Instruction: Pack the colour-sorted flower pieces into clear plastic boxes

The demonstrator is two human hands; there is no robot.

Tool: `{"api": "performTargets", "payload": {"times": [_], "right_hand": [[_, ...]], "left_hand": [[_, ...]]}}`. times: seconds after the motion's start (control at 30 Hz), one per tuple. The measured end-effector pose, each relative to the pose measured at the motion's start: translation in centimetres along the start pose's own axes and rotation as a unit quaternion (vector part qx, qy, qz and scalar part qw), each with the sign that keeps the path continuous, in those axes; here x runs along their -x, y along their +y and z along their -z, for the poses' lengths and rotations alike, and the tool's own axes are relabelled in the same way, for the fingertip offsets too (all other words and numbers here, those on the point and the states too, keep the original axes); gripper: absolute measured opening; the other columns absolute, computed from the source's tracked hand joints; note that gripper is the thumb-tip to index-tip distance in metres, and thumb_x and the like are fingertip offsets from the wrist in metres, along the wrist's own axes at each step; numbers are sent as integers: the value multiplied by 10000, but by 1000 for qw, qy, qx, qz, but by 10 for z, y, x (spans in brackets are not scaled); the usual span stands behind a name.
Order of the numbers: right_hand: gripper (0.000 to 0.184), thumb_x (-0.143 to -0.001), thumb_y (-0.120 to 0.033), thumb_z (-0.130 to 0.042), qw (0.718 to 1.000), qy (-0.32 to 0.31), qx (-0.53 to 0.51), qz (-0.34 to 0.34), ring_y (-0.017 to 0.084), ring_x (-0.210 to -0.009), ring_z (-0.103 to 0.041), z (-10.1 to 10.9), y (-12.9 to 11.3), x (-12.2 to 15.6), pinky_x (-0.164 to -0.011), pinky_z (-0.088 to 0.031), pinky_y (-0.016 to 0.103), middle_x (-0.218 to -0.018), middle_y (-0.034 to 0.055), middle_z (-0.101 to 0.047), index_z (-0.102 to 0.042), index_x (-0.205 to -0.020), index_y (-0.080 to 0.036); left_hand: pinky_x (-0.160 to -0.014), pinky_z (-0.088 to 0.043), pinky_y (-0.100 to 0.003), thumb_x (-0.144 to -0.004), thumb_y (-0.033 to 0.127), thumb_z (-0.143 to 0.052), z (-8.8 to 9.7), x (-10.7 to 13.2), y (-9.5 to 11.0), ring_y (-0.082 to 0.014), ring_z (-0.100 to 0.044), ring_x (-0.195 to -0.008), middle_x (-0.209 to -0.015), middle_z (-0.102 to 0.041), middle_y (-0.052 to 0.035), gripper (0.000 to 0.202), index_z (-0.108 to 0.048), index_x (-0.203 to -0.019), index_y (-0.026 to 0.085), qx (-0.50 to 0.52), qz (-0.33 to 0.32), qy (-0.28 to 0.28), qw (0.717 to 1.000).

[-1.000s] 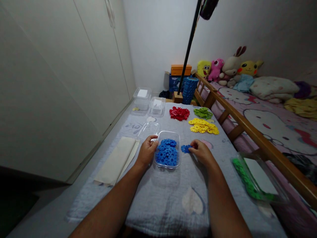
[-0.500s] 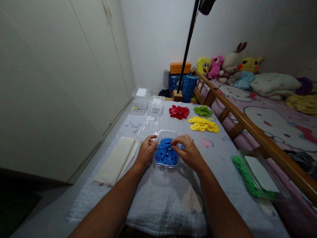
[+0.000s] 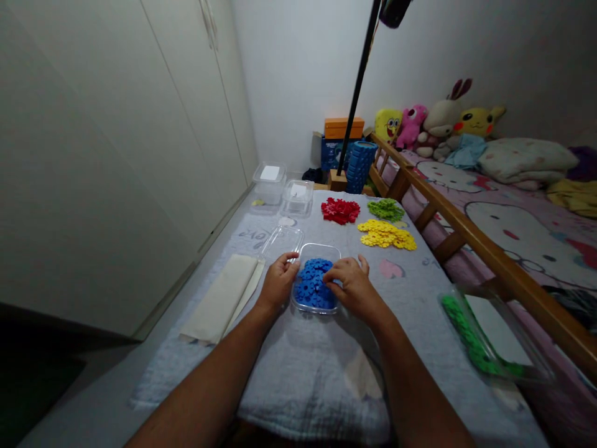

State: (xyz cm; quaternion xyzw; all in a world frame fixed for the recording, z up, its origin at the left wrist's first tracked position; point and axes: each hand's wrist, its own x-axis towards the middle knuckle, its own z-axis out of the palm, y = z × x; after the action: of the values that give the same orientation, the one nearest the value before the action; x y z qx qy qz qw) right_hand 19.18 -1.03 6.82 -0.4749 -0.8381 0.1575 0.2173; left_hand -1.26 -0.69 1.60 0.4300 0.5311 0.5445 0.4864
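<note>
A clear plastic container (image 3: 319,251) filled with blue flower-shaped pieces (image 3: 311,289) sits on the grey blanket in front of me. My left hand (image 3: 278,283) is closed round its left wall. My right hand (image 3: 355,287) lies over the container's right rim, its fingertips pinched down among the blue pieces. The container's clear lid (image 3: 282,239) lies just behind my left hand.
Red (image 3: 340,210), green (image 3: 385,210) and yellow (image 3: 386,235) piles of pieces lie farther back. Two clear tubs (image 3: 297,196) stand at the back left, a folded cream cloth (image 3: 222,298) at the left. A tub of green pieces (image 3: 480,341) and a wooden bed rail (image 3: 466,230) are on the right.
My right hand took the loose blue pieces from the blanket beside the container and moved left over it. The left hand has kept its hold.
</note>
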Motion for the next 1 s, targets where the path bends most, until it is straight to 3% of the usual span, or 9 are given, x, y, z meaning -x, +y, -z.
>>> {"api": "performTargets", "payload": {"times": [0.13,0.23,0.33,0.43,0.63,0.77,0.87,1.0], "right_hand": [[187,-873,-131,-651,998,46,-51,6,275,-1117,-603,4,14,-1,-1104,-375,553,-1090,76,-716,-762,-965,-249],[170,-894,-184,-607,990,112,-81,-3,263,-1084,-625,19,33,2,-996,-471,440,-1074,89,-706,-745,-985,-224],[151,-888,-223,-605,988,133,-73,-37,247,-1007,-649,33,57,8,-940,-496,398,-1027,78,-706,-735,-965,-219],[164,-865,-228,-628,991,95,-40,-89,228,-908,-656,34,75,15,-867,-509,365,-1002,79,-704,-739,-984,-205],[319,-882,-237,-661,989,40,24,-141,266,-1033,-648,-4,79,13,-936,-494,370,-1137,154,-695,-724,-1181,-146],[313,-872,-257,-684,987,22,78,-141,303,-1079,-621,-20,74,9,-970,-466,401,-1132,168,-680,-737,-1160,-144],[267,-825,-238,-701,988,39,42,-146,278,-1045,-624,-19,77,8,-935,-464,376,-1085,132,-692,-731,-1080,-163],[109,-805,-235,-629,976,66,-91,-188,210,-825,-636,-15,79,8,-773,-460,325,-868,42,-699,-684,-892,-200]], "left_hand": [[-516,-322,-205,-765,484,-719,-1,0,1,-101,-428,-522,-587,-475,82,499,-648,-1129,151,7,4,-1,1000],[-519,-335,-207,-752,471,-725,-2,1,4,-104,-449,-529,-595,-506,73,501,-646,-1126,147,16,10,-2,1000],[-511,-334,-205,-728,457,-739,-3,2,9,-99,-437,-516,-574,-491,82,513,-639,-1117,138,40,25,0,999],[-497,-332,-203,-698,448,-758,-4,4,12,-93,-430,-495,-564,-491,90,537,-633,-1117,136,63,43,1,997],[-503,-365,-207,-680,421,-780,-5,5,13,-106,-501,-503,-593,-568,69,549,-623,-1131,149,90,64,-2,994],[-476,-348,-203,-674,413,-793,-5,4,13,-100,-487,-468,-583,-565,77,543,-617,-1123,163,108,74,-9,991],[-456,-320,-197,-680,407,-790,-5,4,12,-90,-458,-447,-572,-550,83,536,-617,-1125,163,111,73,-9,991],[-449,-307,-192,-693,414,-779,-4,4,11,-80,-421,-431,-544,-512,95,518,-619,-1117,161,104,67,-13,992]]}}
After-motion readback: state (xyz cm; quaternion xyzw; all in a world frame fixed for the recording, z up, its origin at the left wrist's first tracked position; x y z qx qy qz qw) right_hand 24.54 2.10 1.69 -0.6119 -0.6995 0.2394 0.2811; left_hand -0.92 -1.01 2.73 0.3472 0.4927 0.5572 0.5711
